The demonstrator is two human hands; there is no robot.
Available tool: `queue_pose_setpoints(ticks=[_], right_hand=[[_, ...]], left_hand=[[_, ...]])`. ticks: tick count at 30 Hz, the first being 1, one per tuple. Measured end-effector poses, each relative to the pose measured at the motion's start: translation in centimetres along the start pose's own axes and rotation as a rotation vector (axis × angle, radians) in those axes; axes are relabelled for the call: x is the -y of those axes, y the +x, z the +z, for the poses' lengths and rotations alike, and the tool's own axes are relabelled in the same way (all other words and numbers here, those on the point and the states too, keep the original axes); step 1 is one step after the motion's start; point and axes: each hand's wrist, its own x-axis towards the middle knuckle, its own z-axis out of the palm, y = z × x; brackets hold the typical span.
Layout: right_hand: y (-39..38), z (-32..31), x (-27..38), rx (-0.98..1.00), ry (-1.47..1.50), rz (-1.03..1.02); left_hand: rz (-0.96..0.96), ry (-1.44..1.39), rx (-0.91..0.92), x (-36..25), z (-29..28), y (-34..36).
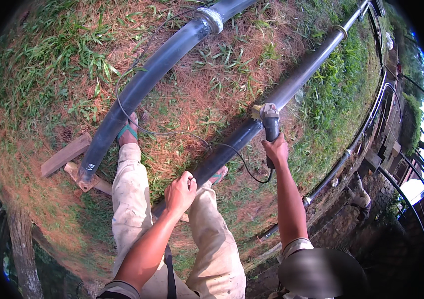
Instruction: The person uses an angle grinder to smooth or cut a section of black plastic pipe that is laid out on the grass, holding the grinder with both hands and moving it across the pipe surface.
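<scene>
My right hand (277, 150) is closed around the grey body of an angle grinder (271, 127). The grinder's head rests against a long dark pipe (299, 77) that runs diagonally across the grass. Fine contact at the disc is hard to make out. Lower down the same pipe, my left hand (178, 194) is closed on it with curled fingers; the underside of that grip is hidden. From the grinder's rear end a thin black cord (192, 133) loops left over the grass and across a second pipe (147, 79).
The second pipe has a flanged collar (208, 21) and lies near a wooden block (66, 155). My sandalled feet stand between the pipes. Another pipe (340, 162) curves along the right, beside a dug bank. A tree trunk (21, 249) stands lower left.
</scene>
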Motion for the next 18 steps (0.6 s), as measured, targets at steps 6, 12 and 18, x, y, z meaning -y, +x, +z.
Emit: queue_pose_setpoints(ticks=[6,12,18], right_hand=[[0.5,-1.3,2.1,0.076,-0.110,-0.030],[1.5,-2.0,1.9,0.101,-0.202,-0.100],[2.5,-3.3,2.8,0.154,-0.224,-0.049]], left_hand=[[-0.050,-0.040,-0.026,-0.4,-1.6,1.6],[-0.056,-0.060,-0.084,-0.7,-3.1,2.7],[-0.064,-0.059,-0.099,-0.3,-3.9,3.0]])
